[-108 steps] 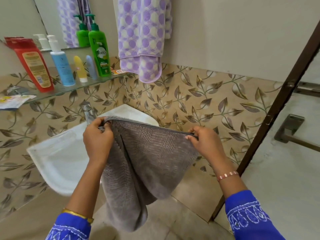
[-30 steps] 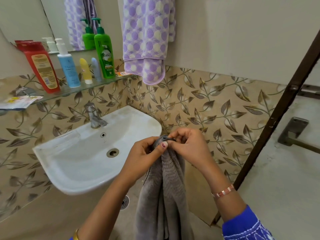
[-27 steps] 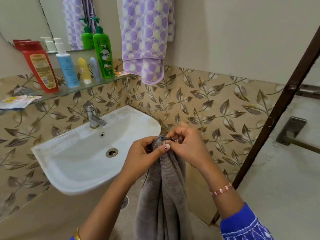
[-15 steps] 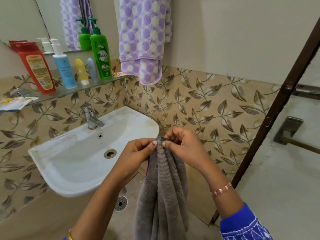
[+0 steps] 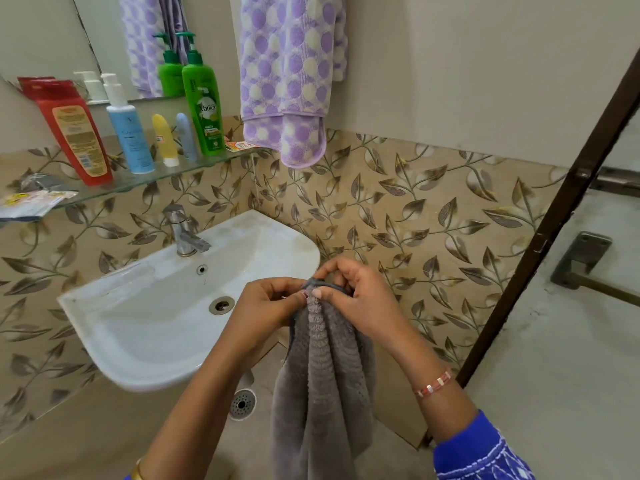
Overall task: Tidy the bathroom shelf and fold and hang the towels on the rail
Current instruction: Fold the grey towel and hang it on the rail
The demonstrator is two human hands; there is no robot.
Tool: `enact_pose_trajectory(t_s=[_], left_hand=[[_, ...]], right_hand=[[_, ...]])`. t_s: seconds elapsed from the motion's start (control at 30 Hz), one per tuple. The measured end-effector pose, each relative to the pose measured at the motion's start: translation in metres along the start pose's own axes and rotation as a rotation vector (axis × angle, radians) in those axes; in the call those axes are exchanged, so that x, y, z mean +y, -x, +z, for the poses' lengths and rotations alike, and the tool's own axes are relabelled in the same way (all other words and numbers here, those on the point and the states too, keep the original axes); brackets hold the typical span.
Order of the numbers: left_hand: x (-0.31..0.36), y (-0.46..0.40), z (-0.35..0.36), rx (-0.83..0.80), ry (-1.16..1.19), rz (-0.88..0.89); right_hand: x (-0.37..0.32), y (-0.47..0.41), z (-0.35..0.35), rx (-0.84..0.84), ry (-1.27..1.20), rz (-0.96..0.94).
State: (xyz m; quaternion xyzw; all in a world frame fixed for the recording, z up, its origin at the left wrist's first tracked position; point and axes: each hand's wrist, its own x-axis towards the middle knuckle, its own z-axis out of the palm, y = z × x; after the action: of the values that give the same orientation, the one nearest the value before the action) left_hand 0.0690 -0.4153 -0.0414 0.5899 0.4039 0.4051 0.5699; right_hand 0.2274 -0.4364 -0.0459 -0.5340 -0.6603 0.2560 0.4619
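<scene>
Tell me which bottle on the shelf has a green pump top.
The green bottle, tallest on the glass shelf and nearest the purple towel. The blue bottle has a white pump; the red bottle shows none.

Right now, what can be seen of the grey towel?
The grey towel looks like ribbed, plush cloth with a darker stitched hem at the top. It hangs in loose vertical folds beside the sink. The left hand and right hand pinch its gathered top edge together; its lower end leaves the frame.
</scene>
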Motion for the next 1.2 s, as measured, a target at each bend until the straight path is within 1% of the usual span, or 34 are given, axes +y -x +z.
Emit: enact_pose_trajectory(t_s=[0.07,0.2,0.3,0.4,0.47,0.63,0.73,0.83,0.93,1.0,1.07,1.13,1.2], left_hand=[[0.001,0.001,0.001,-0.014,0.079,-0.066],[0.002,-0.002,0.003,0.007,0.243,-0.205],[-0.001,-0.004,0.003,0.039,0.251,-0.259],[-0.003,-0.003,0.003,0.106,0.237,-0.220],[-0.005,-0.006,0.000,0.133,0.163,-0.170],[0.000,-0.007,0.001,0.062,-0.144,0.000],[-0.003,-0.006,0.003,0.026,-0.257,0.064],[-0.011,-0.005,0.005,0.046,-0.222,0.103],[-0.015,-0.007,0.008,0.090,-0.109,0.054],[-0.015,-0.009,0.008,0.092,-0.046,0.027],[-0.012,-0.011,0.007,0.052,-0.057,0.055],[-0.008,-0.011,0.006,-0.022,-0.085,0.092],[-0.007,-0.010,0.008,-0.063,-0.137,0.113]], right_hand=[[0.001,0.001,0.001,0.013,0.019,0.006],[0.004,0.001,0.002,-0.022,0.043,0.030],[0.006,0.001,0.003,-0.061,0.060,0.049],[0.007,0.002,0.003,-0.073,0.037,0.067],[0.011,-0.002,0.004,-0.082,0.014,0.072],[0.010,-0.004,0.001,-0.070,-0.009,0.060],[0.012,-0.004,0.000,-0.055,0.007,0.057],[0.014,-0.006,0.000,-0.031,-0.004,0.056],[0.014,-0.007,0.002,0.022,-0.047,0.063],[0.014,-0.008,0.002,0.062,-0.101,0.069],[0.014,-0.009,0.002,0.095,-0.131,0.075],[0.013,-0.011,0.001,0.110,-0.160,0.074],[0.011,-0.013,-0.001,0.081,-0.223,0.065]])
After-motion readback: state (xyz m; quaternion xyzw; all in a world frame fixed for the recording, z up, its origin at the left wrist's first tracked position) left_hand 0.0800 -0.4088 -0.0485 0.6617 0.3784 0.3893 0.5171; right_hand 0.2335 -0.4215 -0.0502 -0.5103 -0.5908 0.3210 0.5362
